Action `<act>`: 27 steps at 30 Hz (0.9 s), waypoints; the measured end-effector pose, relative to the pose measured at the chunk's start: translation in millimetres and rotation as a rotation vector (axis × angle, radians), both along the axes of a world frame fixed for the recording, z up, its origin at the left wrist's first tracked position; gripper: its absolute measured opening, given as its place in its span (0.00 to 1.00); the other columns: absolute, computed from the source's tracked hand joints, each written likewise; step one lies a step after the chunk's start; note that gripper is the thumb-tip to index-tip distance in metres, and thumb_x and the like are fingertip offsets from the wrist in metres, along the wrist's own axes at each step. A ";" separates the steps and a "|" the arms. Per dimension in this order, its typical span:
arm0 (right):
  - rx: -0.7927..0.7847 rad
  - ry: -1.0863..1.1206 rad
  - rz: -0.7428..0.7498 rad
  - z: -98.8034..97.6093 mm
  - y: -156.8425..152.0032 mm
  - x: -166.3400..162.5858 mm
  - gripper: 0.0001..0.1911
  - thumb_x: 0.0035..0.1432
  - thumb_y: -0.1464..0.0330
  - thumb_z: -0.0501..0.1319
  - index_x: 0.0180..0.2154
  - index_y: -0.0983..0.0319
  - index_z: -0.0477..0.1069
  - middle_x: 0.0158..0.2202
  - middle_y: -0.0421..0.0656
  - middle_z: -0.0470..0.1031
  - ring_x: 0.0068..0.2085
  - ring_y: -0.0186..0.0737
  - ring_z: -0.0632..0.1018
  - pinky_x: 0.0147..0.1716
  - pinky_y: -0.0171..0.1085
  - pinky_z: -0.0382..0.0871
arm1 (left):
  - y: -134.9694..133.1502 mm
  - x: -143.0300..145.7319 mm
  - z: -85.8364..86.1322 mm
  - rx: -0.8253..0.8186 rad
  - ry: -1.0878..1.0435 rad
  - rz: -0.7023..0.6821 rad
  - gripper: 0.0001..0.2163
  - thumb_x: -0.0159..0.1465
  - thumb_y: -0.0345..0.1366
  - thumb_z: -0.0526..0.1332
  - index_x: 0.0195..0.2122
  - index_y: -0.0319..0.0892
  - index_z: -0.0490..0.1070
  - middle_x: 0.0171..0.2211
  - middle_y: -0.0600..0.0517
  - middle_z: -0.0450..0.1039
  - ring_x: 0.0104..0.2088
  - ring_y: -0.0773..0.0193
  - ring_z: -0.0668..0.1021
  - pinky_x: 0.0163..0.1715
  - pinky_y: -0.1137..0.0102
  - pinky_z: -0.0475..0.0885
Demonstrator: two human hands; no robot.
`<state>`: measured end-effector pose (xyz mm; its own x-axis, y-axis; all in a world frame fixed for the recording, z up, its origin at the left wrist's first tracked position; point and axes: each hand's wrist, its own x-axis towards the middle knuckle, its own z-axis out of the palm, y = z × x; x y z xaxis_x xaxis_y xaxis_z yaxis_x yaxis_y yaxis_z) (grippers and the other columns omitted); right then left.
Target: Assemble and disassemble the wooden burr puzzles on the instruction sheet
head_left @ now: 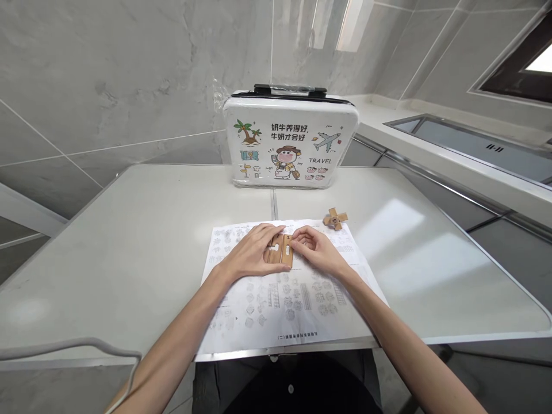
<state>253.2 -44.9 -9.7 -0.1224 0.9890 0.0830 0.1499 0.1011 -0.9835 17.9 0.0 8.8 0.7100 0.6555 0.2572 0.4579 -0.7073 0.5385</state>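
Flat wooden puzzle pieces with cut-out slots lie side by side on a printed sheet [267, 336]. The right-hand puzzle piece [287, 259] bears a "2" and has an oblong slot. To its left is another slotted puzzle piece [276, 257], partly covered by my fingers. My left hand [252, 253] curves around the pieces from the left, thumb along their near ends and fingertips at the far ends. My right hand [317, 248] has its fingers bent together, thumb and fingertips at the right edge of the piece marked 2.
A small cross-shaped wooden puzzle [335, 219] stands at the sheet's far right corner. Behind it, a white cartoon-printed case [291, 146] stands upright on the white table [142, 247]. A pale cable [69, 344] runs by my left forearm. A counter [452, 138] lies at the right.
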 end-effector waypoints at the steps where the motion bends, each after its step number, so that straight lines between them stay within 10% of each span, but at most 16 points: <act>1: 0.059 -0.062 -0.015 0.0 -0.7 -0.3 0.10 0.64 0.59 0.69 0.43 0.56 0.76 0.41 0.43 0.79 0.41 0.44 0.78 0.41 0.42 0.73 | 1.0 -2.3 2.1 0.012 -0.009 0.014 0.41 0.57 0.57 0.75 0.68 0.49 0.65 0.63 0.40 0.72 0.63 0.41 0.73 0.63 0.47 0.70; 11: 0.287 -0.501 0.115 -2.0 -7.3 3.1 0.47 0.50 0.55 0.79 0.67 0.49 0.62 0.64 0.50 0.67 0.65 0.63 0.67 0.65 0.60 0.64 | 6.5 -14.1 11.5 0.140 -0.017 0.088 0.16 0.59 0.47 0.72 0.41 0.46 0.71 0.51 0.44 0.73 0.54 0.47 0.75 0.58 0.51 0.73; 27: 0.146 -0.274 -0.174 -8.5 1.7 8.3 0.36 0.51 0.53 0.77 0.57 0.54 0.67 0.60 0.49 0.72 0.60 0.57 0.72 0.63 0.56 0.66 | -3.6 -1.8 5.8 0.197 0.016 0.019 0.10 0.62 0.46 0.71 0.38 0.47 0.76 0.50 0.45 0.75 0.57 0.47 0.73 0.59 0.50 0.71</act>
